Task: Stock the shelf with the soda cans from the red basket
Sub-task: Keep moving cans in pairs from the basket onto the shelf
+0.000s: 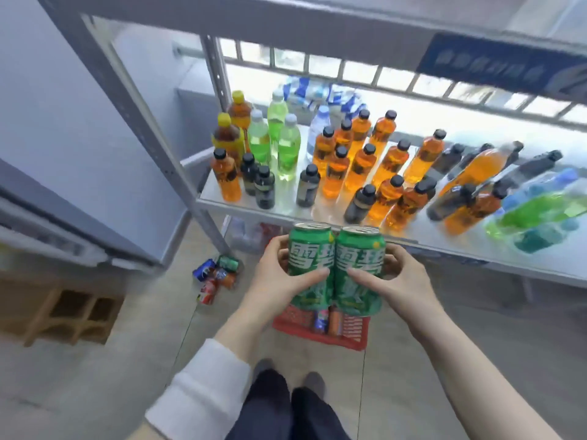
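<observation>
Loose cans lie on the floor at left. Our left hand has its grip closed around one green can; our right hand grips a second can touching it, both upright above the red basket, just before the shelf of bottles.

left green can: white "雪碧" | right green can: white "雪碧" | blue sign: blurred, unreadable

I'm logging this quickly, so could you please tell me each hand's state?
Left hand: closed on the left green can.
Right hand: closed on the right green can.
</observation>
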A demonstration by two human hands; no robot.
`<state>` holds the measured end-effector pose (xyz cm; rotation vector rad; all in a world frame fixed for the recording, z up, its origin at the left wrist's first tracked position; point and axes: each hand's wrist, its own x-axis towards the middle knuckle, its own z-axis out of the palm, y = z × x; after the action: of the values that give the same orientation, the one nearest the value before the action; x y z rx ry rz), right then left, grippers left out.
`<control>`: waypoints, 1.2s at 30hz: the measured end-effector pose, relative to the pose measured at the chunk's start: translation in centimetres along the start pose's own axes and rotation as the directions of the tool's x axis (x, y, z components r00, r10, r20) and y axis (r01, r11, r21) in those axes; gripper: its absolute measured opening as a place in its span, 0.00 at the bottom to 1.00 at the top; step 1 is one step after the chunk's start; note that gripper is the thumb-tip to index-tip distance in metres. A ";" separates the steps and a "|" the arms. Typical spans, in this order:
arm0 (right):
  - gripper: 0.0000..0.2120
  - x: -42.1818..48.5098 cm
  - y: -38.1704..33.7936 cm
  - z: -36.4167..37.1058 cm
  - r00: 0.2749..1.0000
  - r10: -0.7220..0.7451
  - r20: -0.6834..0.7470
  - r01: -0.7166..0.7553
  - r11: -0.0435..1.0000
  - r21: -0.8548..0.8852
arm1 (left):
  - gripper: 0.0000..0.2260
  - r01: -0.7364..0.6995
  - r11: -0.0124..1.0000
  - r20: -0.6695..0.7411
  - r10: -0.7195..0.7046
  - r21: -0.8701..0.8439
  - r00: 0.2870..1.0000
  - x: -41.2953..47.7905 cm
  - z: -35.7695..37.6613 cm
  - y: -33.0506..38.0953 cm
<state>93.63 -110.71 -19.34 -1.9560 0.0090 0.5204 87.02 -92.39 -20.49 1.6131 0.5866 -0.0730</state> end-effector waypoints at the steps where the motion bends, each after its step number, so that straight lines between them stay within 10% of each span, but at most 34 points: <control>1: 0.31 -0.3 -1.8 -0.2 0.999 -0.038 -0.010 0.038 0.999 0.006 | 0.28 -0.037 0.999 -0.003 0.037 0.001 0.999 -0.1 -0.7 1.7; 23: 0.26 3.4 -27.4 -1.8 0.851 -0.515 -0.106 0.517 0.856 -0.006 | 0.27 -0.605 0.787 -0.060 0.614 0.121 0.787 5.0 -11.3 24.9; 36: 0.40 13.8 -39.4 -2.4 0.819 -0.562 0.118 0.540 0.683 -0.491 | 0.35 -0.648 0.712 -0.014 0.675 0.270 0.737 15.1 -15.0 32.9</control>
<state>116.31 -92.40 10.66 -2.3334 -0.7511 0.0634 109.16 -73.71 5.91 2.0028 0.0401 0.5094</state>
